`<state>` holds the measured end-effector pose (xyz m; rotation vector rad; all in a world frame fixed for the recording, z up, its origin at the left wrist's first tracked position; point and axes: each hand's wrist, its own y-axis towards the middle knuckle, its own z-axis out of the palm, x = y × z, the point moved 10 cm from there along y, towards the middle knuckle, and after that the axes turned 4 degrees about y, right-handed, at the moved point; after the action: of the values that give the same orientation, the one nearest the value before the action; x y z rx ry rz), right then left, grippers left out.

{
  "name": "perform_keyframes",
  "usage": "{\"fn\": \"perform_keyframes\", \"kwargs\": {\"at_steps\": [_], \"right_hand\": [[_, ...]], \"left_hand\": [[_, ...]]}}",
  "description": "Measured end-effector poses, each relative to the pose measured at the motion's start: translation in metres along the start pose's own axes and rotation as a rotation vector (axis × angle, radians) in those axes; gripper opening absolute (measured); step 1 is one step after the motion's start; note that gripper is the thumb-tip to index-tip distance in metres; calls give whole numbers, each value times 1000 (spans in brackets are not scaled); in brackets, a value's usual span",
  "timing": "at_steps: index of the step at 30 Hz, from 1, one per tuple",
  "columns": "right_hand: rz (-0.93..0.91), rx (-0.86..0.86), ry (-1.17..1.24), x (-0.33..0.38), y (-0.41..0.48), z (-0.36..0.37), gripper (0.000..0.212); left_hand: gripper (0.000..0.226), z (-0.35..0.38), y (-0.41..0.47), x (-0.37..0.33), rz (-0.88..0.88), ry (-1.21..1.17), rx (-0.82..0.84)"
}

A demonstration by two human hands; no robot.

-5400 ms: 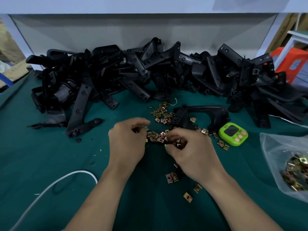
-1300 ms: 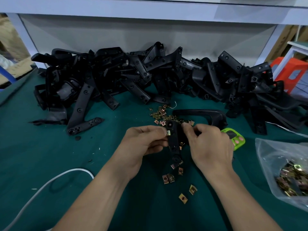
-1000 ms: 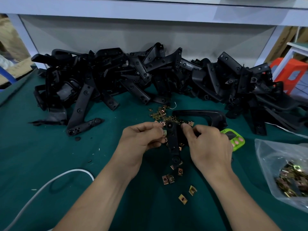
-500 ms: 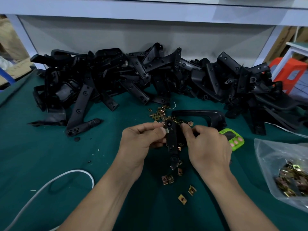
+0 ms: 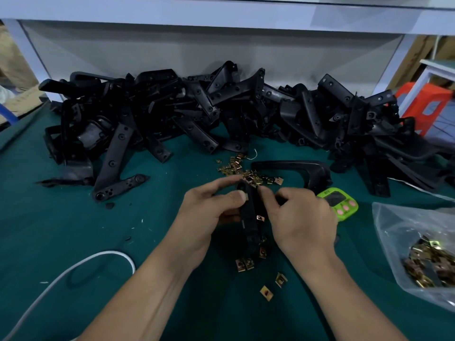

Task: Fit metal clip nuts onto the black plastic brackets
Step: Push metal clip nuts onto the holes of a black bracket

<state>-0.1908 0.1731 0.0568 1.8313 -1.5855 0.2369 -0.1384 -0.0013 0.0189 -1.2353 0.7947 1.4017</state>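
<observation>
A long black plastic bracket [image 5: 251, 217] is held just above the green mat between both hands. My left hand [image 5: 211, 212] pinches its upper left edge with thumb and forefinger; whether a clip nut lies under the thumb is hidden. My right hand [image 5: 300, 217] grips the bracket's right side. One brass clip nut [image 5: 260, 218] sits on the bracket's right edge. Loose clip nuts [image 5: 236, 167] lie scattered beyond the hands, and a few more clip nuts [image 5: 245, 264] lie near my wrists.
A big heap of black brackets [image 5: 221, 114] runs along the back of the mat. A curved black bracket [image 5: 295, 166] and a green timer [image 5: 338, 203] lie right of my hands. A clear bag of clip nuts [image 5: 418, 252] is at far right; a white cable [image 5: 81, 264] at left.
Over five seconds my hands went from sorting clip nuts on the mat to holding the bracket. In the last second the left thumb pressed in along the bracket's upper edge.
</observation>
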Motion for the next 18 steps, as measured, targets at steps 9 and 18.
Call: {"fn": "perform_keyframes", "kwargs": {"at_steps": [9, 18], "right_hand": [[229, -16, 105, -31, 13, -3, 61], [236, -7, 142, -34, 13, -1, 63]], "left_hand": [[25, -46, 5, -40, 276, 823, -370], [12, -13, 2, -26, 320, 1326, -242]]}}
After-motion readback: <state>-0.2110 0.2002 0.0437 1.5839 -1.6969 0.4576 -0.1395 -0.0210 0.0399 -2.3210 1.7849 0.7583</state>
